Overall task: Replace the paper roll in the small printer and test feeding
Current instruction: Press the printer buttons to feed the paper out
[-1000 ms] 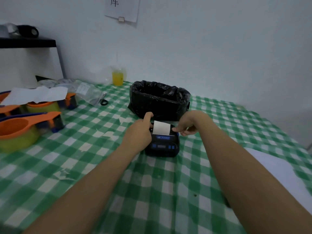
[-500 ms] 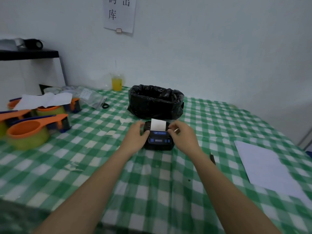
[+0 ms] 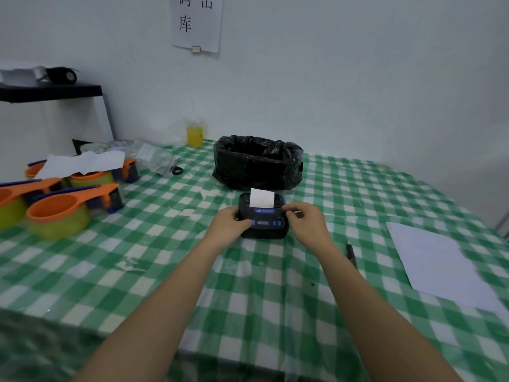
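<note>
Printer (image 3: 264, 223): small, black, with a blue-marked front panel, resting on the green-and-white checked tablecloth (image 3: 165, 271) just in front of the black-lined bin (image 3: 257, 162). A short strip of white paper (image 3: 261, 198) stands up from the slot in the printer's top, on the side nearer the bin.

Left hand (image 3: 227, 226): cupped against the printer's left side, fingers curled around the casing and the thumb lying on the front-left corner of the panel; it grips the body of the printer.

Right hand (image 3: 305, 220): at the printer's right side, fingers bent and loosely curled, fingertips on the upper right edge near the paper slot. Whether it clasps the casing or merely presses on it cannot be told.

Surroundings, relative to the printer: a dark pen (image 3: 352, 255) lies to the right and nearer the viewer; beyond it lies a white sheet (image 3: 438, 263). Well to the left stand orange-and-green tape dispensers (image 3: 59, 213), some covered by loose paper. A cup of yellow drink (image 3: 194, 135) stands far behind and to the left, by the wall, left of the bin. A printed notice (image 3: 197, 22) hangs on the wall above.
</note>
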Motion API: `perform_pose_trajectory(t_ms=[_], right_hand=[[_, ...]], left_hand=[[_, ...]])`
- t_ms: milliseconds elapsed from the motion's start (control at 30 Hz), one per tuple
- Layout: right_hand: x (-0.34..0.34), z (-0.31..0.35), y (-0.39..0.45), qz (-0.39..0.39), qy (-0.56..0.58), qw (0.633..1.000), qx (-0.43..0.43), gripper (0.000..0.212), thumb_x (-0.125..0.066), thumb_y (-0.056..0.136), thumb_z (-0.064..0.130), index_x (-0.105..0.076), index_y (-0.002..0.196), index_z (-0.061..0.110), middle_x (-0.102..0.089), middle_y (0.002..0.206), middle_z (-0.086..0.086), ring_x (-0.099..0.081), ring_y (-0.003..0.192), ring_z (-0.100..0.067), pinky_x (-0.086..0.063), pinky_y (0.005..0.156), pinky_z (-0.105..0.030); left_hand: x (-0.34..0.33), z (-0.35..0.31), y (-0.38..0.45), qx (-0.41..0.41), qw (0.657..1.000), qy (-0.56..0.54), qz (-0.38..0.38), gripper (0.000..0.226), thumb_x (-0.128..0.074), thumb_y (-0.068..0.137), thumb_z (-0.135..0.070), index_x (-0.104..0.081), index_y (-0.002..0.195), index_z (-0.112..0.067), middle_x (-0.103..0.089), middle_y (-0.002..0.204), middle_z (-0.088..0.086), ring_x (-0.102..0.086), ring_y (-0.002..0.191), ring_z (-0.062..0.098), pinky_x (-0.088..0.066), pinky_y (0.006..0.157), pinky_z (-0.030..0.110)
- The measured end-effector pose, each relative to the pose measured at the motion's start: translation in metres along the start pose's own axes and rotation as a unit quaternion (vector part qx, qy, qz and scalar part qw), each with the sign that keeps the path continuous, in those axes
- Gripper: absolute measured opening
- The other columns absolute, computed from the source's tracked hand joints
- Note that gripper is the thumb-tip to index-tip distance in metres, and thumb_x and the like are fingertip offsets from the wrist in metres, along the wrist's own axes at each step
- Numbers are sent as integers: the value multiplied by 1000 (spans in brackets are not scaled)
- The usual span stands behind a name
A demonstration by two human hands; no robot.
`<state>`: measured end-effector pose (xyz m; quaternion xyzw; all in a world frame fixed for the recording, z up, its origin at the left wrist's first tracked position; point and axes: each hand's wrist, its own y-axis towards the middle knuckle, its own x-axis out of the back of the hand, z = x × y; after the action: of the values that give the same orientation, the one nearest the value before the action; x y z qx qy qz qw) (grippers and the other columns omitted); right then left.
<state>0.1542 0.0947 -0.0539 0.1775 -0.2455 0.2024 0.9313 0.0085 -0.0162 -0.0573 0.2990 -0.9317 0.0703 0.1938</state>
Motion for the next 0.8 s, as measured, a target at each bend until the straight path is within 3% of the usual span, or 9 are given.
perform_pose_trajectory(t_ms=[233, 367, 567, 800], right_hand=[[-3, -4, 0, -21, 29, 999, -21, 25, -49, 91, 9, -69, 105, 16, -64, 117, -7, -61, 100, -21, -53, 88, -38], [-5, -7, 0, -29, 49, 998, -29, 26, -48, 91, 7, -68, 105, 16, -64, 117, -7, -61, 88, -18, -53, 74, -31], [-7, -11, 0, -27, 62, 997, -34, 26, -48, 91, 7, -68, 106, 17, -65, 114, -7, -51, 62, -6, -41, 54, -21], [-7, -8, -3, -28, 78, 996, -45, 26, -48, 92, 7, -68, 105, 17, -66, 107, -5, -48, 56, -7, -42, 50, -22]], left_hand=[[-5, -2, -1, 0, 1000, -11, -18, 27, -62, 81, -15, -65, 108, -11, -71, 106, 8, -67, 97, 25, -52, 91, 42], [-6, -2, -1, -3, 1000, -12, -18, 28, -62, 82, -14, -65, 109, -10, -70, 107, 8, -67, 97, 24, -53, 89, 38], [-6, -1, -3, -5, 999, -23, -22, 29, -63, 82, -14, -65, 110, -10, -70, 104, 5, -66, 98, 22, -53, 88, 36], [-7, -1, -3, -12, 999, -28, -27, 32, -63, 82, -14, -64, 114, -10, -66, 103, -1, -63, 92, 16, -46, 75, 24]])
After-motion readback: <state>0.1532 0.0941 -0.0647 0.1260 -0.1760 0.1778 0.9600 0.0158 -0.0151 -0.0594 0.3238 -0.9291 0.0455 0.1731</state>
